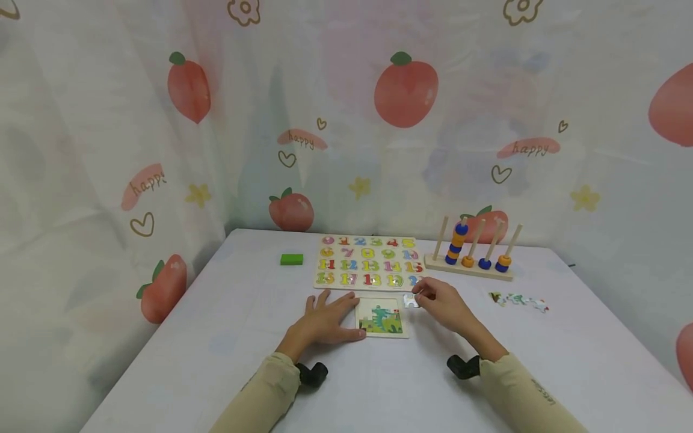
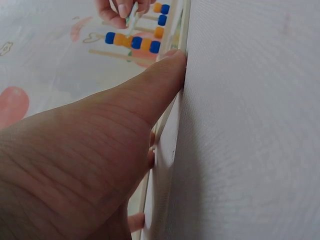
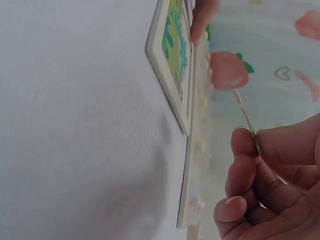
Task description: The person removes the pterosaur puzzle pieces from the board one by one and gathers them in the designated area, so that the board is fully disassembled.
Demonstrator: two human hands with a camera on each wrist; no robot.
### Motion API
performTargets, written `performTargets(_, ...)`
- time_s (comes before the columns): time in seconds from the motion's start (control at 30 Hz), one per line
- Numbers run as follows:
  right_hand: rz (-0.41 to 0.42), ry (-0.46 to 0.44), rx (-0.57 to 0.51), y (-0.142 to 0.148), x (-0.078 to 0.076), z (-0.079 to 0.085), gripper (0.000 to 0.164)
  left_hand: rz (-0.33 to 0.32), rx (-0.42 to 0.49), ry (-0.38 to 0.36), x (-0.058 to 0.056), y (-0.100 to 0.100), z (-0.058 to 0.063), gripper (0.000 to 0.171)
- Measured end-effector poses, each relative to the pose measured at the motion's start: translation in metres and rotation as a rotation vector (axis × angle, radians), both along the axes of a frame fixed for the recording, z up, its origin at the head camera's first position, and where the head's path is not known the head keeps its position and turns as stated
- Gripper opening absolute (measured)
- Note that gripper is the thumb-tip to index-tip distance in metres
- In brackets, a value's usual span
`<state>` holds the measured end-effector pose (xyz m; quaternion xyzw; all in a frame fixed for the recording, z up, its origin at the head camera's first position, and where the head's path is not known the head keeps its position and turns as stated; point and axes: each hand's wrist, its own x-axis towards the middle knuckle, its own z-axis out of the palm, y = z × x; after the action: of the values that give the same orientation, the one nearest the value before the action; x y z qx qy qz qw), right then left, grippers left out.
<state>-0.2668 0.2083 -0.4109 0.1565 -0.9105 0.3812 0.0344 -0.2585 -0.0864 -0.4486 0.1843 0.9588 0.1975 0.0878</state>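
Note:
A square wooden jigsaw tray (image 1: 405,335) lies on the white table, partly filled with a green picture (image 1: 384,320). My left hand (image 1: 326,319) rests at the tray's left side with fingers spread, thumb at its lower left corner and fingertips at its upper left. In the left wrist view the thumb (image 2: 160,82) lies straight along the tray's edge. My right hand (image 1: 445,302) pinches a thin puzzle piece (image 1: 411,300) between thumb and fingertips, raised near the tray's upper right corner. From the right wrist view the piece (image 3: 246,117) appears edge-on.
Behind the tray lies a number board (image 1: 369,288) with colourful numerals. To its right stands a wooden peg rack (image 1: 471,269) with blue and orange beads. Several loose puzzle pieces (image 1: 518,299) lie at the right. A green block (image 1: 292,259) sits at the back left.

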Motion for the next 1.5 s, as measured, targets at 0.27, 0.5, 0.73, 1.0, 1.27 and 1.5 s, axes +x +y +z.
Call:
performTargets(0.27,-0.036,-0.023,0.013,0.015,0.003,0.000,0.013,0.001,-0.007,0.002,-0.001,0.000,-0.001,0.087)
performTargets(0.5,-0.055,-0.026,0.025,0.035,0.008,0.000,0.015,-0.004,-0.012,0.006,-0.002,0.000,-0.003,0.087)
performTargets(0.73,-0.075,-0.020,0.039,0.058,0.010,0.005,0.016,-0.009,-0.004,0.007,-0.002,0.000,-0.001,0.087)
performTargets(1.0,-0.107,-0.038,0.055,0.083,0.010,0.005,0.018,-0.010,-0.012,0.008,-0.003,0.001,-0.002,0.087)
performTargets(1.27,-0.164,-0.020,0.054,0.109,0.010,0.011,0.019,-0.012,-0.006,0.009,-0.005,0.000,-0.002,0.087)
performTargets(1.5,-0.195,-0.019,0.065,0.130,0.012,0.009,0.022,-0.024,-0.011,0.006,-0.005,0.000,-0.004,0.086)
